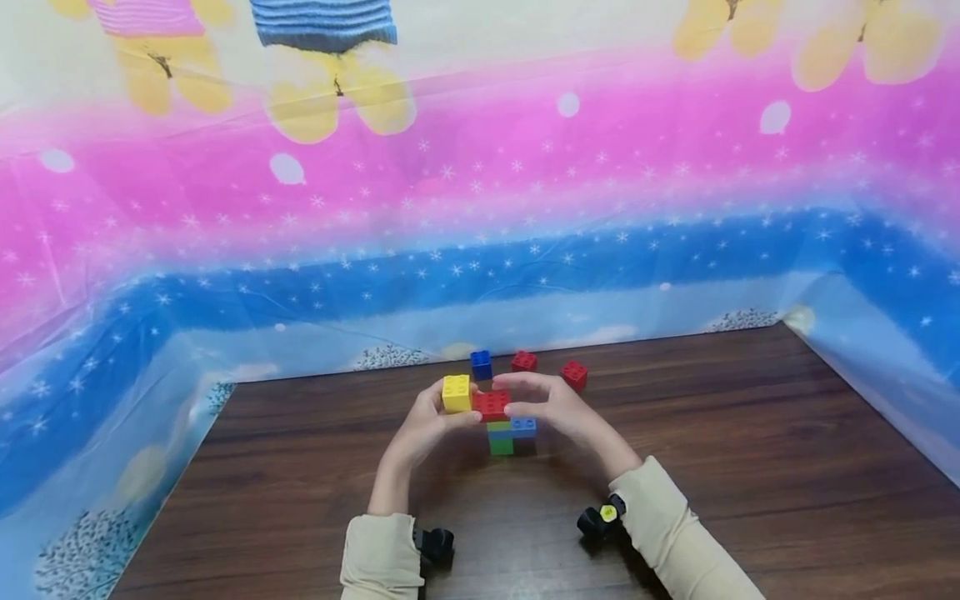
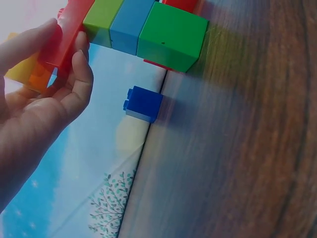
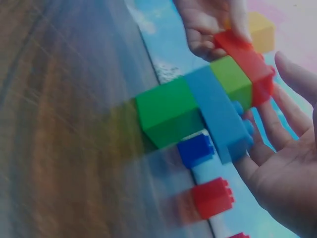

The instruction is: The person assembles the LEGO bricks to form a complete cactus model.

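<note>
Long red brick: at the top of the stack, laid crosswise (image 1: 491,406)
Yellow block: at the red brick's left end (image 1: 456,393)
Under the red: light green block (image 3: 232,79), light blue brick (image 3: 218,111) jutting rightward with studs bare, dark green block (image 3: 168,111) at the base
Left hand: pinching the red brick's left end (image 1: 429,421)
Right hand: fingers loosely spread around the right end, not gripping (image 1: 558,408)
Behind the stack: dark blue block (image 1: 481,364), two small red blocks (image 1: 523,361) (image 1: 573,374)
Surface: dark wood grain (image 1: 300,467)
Backdrop: pink-and-blue cloth with snowflakes (image 1: 450,208)
</note>
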The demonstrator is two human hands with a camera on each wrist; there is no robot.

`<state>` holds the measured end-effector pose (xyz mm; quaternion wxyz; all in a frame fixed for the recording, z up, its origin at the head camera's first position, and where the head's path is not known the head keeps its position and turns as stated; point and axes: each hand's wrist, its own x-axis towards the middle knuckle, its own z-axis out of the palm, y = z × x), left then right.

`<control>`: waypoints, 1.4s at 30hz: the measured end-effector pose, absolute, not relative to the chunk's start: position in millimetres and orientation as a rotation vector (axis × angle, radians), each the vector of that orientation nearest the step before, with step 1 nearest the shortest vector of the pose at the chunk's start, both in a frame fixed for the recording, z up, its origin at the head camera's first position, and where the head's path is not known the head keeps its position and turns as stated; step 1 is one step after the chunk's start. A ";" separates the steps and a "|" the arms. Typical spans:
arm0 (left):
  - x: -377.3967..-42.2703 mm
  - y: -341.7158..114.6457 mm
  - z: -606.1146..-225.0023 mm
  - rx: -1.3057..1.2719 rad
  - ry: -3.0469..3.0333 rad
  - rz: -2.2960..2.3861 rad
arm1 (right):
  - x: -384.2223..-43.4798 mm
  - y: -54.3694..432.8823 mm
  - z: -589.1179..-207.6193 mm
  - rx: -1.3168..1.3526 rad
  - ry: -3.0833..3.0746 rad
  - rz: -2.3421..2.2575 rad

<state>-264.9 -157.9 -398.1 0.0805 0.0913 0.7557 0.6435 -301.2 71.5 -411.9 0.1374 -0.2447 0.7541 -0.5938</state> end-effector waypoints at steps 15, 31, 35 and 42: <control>-266.7 -158.7 -396.9 0.245 2.300 1.898 | -320.3 118.5 -396.7 -0.779 2.400 -1.393; -265.6 -156.0 -398.0 0.251 2.292 1.902 | -331.3 150.0 -407.5 -0.577 2.569 -1.456; -265.0 -155.7 -398.6 0.239 2.296 1.899 | -332.6 152.3 -411.3 -0.536 2.596 -1.478; -264.9 -155.6 -398.3 0.255 2.290 1.906 | -334.5 154.4 -414.1 -0.474 2.608 -1.488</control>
